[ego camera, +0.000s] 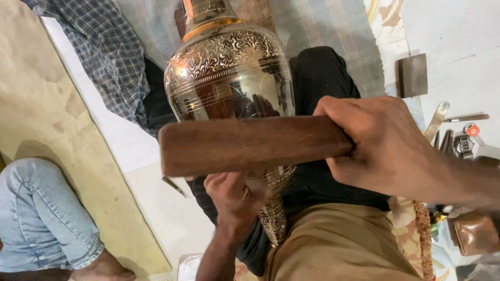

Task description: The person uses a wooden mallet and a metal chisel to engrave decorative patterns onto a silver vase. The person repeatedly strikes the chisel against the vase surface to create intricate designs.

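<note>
At the near left a bent leg in blue jeans rests on the tan floor, belonging to another person, and farther back a blue checked shirt lies or hangs above a pale mat. A thin dark metal tool lies on that mat, just left of the worker's lap. In the middle, a large engraved metal vase, silvery with a copper-coloured band at its neck, lies tilted across the lap on a black cloth, its neck pointing to the far side and its narrow foot pointing near. The left hand is curled tight against the lower part of the vase, near the foot; it looks to be pinching something small there, but the fingers hide it and I cannot tell what. Across the front of the vase, level and close to the belly, runs a thick brown wooden block, a mallet-like bar. The right hand grips its right end firmly, fingers wrapped around the wood. Below, the worker's tan trousers fill the near middle. To the right, on the pale floor, a dark square block sits far, and a cluster of small metal tools lies near the right wrist, with a brown leather pouch nearer still.
</note>
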